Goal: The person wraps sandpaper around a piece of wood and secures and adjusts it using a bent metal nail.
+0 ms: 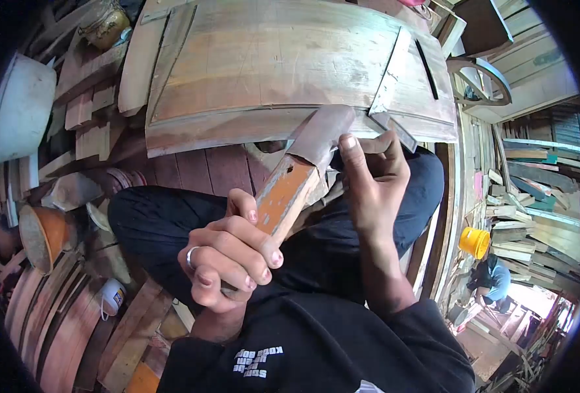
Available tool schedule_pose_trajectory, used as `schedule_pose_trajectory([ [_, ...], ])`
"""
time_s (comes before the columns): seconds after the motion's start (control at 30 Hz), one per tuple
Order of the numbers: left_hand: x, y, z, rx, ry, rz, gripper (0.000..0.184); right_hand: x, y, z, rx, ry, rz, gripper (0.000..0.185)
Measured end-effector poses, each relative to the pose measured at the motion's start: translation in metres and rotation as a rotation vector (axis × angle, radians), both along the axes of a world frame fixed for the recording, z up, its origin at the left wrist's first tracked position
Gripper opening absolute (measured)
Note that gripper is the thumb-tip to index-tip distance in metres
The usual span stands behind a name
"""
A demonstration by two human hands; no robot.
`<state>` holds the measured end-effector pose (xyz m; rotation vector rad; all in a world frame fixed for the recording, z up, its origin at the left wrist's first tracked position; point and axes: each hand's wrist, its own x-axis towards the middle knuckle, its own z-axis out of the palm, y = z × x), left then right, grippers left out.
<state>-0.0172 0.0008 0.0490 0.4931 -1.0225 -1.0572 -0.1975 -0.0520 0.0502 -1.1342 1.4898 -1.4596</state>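
My left hand, with a ring on one finger, is wrapped round the lower part of a wooden block that has a worn orange face. A greyish-brown sheet that looks like sandpaper is folded over the block's far end. My right hand pinches the sheet's right edge between thumb and fingers. Just beyond lies a wooden panel with grooves along its sides. On its right part rests a try square, its dark stock close to my right fingers.
Stacked boards and an orange bowl-shaped container are on the left, with a white cup nearby. To the right are a yellow bucket, piled timber and another person bending low.
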Motion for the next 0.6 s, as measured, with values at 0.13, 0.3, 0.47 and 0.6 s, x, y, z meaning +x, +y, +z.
schedule_pose_trajectory([
  [0.13, 0.0, 0.0, -0.005, -0.036, 0.073, 0.007, 0.044, -0.021, -0.025, -0.005, 0.128, -0.029, -0.068, 0.026],
  [0.3, 0.003, 0.0, -0.004, -0.03, 0.073, 0.014, 0.043, -0.007, -0.005, -0.001, 0.064, 0.037, 0.038, 0.027],
  [0.47, -0.004, 0.001, 0.0, -0.035, 0.006, 0.026, 0.047, -0.013, -0.011, -0.002, 0.067, 0.004, 0.039, 0.027],
  [0.6, -0.003, 0.003, 0.001, 0.001, 0.005, 0.011, 0.047, -0.017, -0.018, 0.006, 0.107, 0.084, 0.017, 0.025],
])
